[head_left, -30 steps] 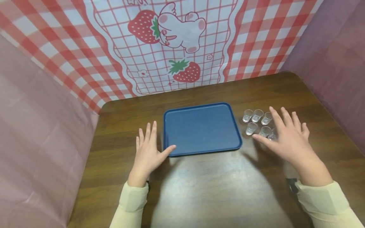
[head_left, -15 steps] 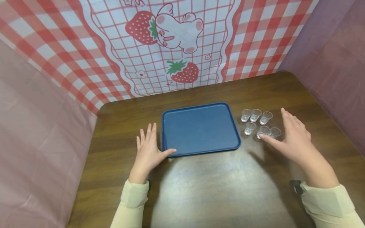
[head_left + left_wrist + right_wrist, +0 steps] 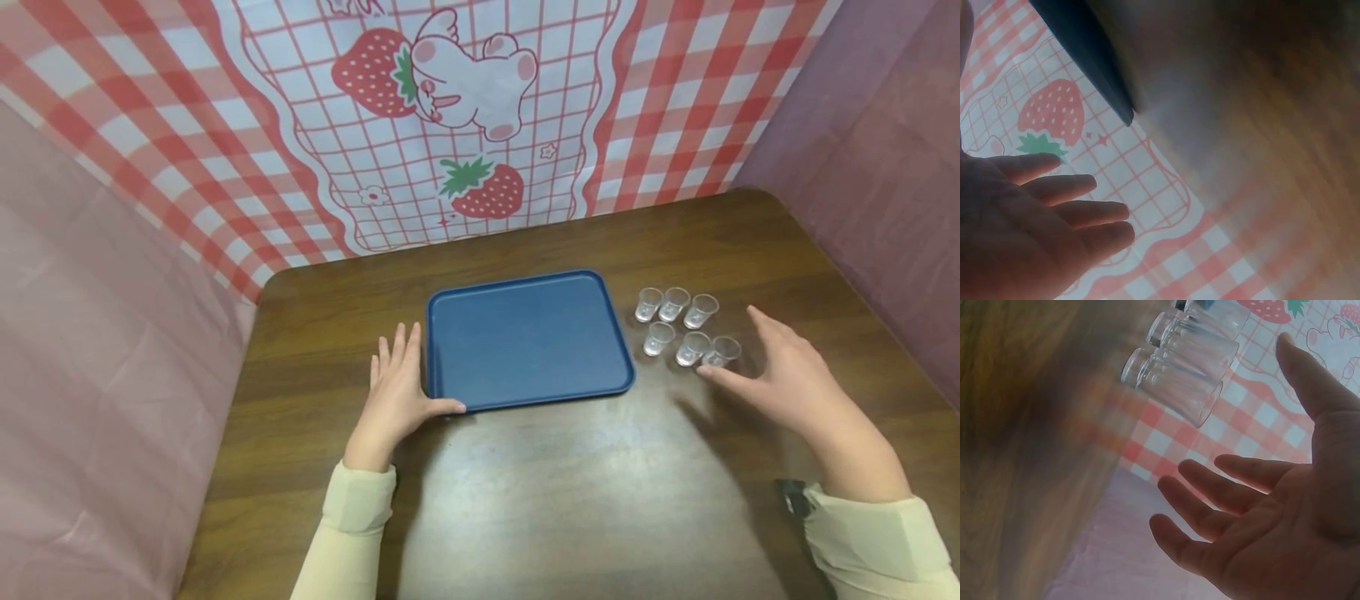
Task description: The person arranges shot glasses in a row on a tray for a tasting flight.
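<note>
From the head view, six small clear cups [image 3: 684,327] stand upright in two rows of three on the brown surface [image 3: 570,492], just right of a blue tray [image 3: 528,340]. The right hand [image 3: 787,379] hovers beside the nearest cup with fingers spread and holding nothing, its thumb tip just short of the cup's base. The left hand [image 3: 397,392] lies flat with straight fingers at the tray's near left corner, its thumb touching the rim.

The left wrist view shows relaxed, parted fingers [image 3: 1072,187] and a dark edge of the tray [image 3: 1091,56], blurred.

The right wrist view shows the palm open and the cups [image 3: 1185,369] close by, thin-walled and see-through. They look light, stiff and slick, likely easy to tip or knock together; a pinch across the wall near the rim seems the safest hold.
</note>
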Demonstrator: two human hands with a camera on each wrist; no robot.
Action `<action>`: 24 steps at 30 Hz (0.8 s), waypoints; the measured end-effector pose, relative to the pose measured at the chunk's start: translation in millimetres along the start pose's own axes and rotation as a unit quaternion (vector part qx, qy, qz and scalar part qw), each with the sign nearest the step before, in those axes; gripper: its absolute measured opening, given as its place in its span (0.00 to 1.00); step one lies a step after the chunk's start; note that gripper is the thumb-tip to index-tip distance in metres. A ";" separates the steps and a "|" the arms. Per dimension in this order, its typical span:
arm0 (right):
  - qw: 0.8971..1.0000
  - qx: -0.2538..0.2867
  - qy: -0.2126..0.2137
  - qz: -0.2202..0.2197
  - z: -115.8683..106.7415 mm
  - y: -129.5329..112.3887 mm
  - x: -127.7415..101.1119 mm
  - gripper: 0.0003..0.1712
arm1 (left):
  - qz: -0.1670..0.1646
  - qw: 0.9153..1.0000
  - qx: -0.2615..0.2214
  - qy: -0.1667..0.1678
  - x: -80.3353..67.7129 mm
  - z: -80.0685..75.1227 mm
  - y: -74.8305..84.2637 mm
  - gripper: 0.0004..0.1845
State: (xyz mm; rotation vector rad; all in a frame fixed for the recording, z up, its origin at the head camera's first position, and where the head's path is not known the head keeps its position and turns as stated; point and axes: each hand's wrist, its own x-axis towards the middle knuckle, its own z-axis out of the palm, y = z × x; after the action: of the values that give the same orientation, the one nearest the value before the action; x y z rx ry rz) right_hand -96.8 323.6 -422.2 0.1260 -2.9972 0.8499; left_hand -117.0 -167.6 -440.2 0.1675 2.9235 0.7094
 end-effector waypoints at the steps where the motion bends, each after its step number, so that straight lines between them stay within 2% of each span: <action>1: 1.000 -0.002 -0.003 0.001 0.0 0.7 0.0 0.67 | -0.002 1.000 0.004 -0.002 0.3 -0.1 -0.2 0.77; 8: 0.999 -0.018 -0.024 0.015 0.4 5.2 -0.5 0.64 | -0.005 0.999 0.035 -0.016 3.5 -2.0 -2.6 0.75; 18: 1.000 -0.012 0.006 -0.002 2.9 7.1 0.3 0.50 | -0.008 0.998 0.041 -0.047 10.2 -2.8 -2.3 0.74; 24: 1.000 -0.012 0.012 -0.002 3.2 9.7 0.8 0.46 | -0.016 0.997 0.048 -0.061 10.5 -3.4 -0.1 0.73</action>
State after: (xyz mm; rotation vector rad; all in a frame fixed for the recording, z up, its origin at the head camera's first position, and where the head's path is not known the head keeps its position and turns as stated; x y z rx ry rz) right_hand -98.4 330.1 -430.0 0.1214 -2.9816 0.8094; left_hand -127.9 -167.8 -438.3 0.1678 2.8373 0.5354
